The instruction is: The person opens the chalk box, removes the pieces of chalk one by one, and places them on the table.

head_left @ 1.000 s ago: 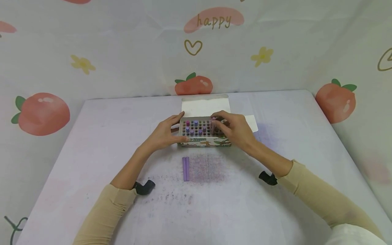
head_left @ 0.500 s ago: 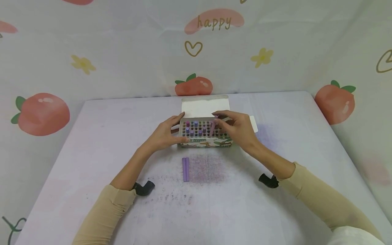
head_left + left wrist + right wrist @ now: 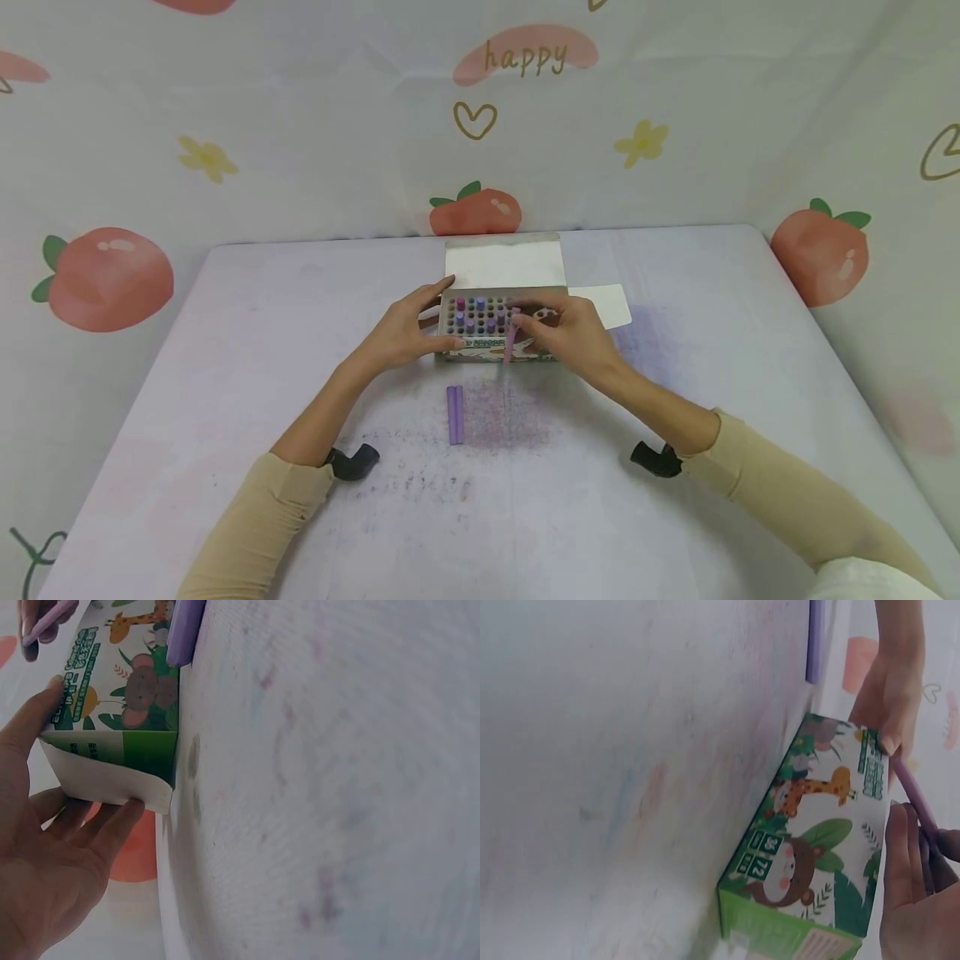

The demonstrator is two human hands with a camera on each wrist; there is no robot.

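Observation:
An open box of chalk (image 3: 495, 332) (image 3: 120, 697) (image 3: 810, 840), printed with a giraffe and leaves, stands on the table (image 3: 225, 350) with several purple and pink sticks upright in its holes. My left hand (image 3: 405, 329) (image 3: 52, 855) holds the box's left end, thumb on the front edge. My right hand (image 3: 570, 329) (image 3: 911, 900) pinches a pink-purple chalk stick (image 3: 511, 335) (image 3: 915, 796) (image 3: 46, 622), lifted clear of the box and hanging over its front wall. Two purple sticks (image 3: 454, 413) (image 3: 184, 630) (image 3: 815, 637) lie side by side on the table in front of the box.
The box lid (image 3: 504, 260) stands open behind it, and a white flap (image 3: 607, 304) lies flat to the right. Purple chalk dust (image 3: 510, 412) smears the tabletop beside the two sticks. A fruit-print cloth (image 3: 300, 125) hangs behind the table.
My right hand pulled the pink-purple stick up out of the box and brought it forward and down over the front wall. My left hand stayed on the box.

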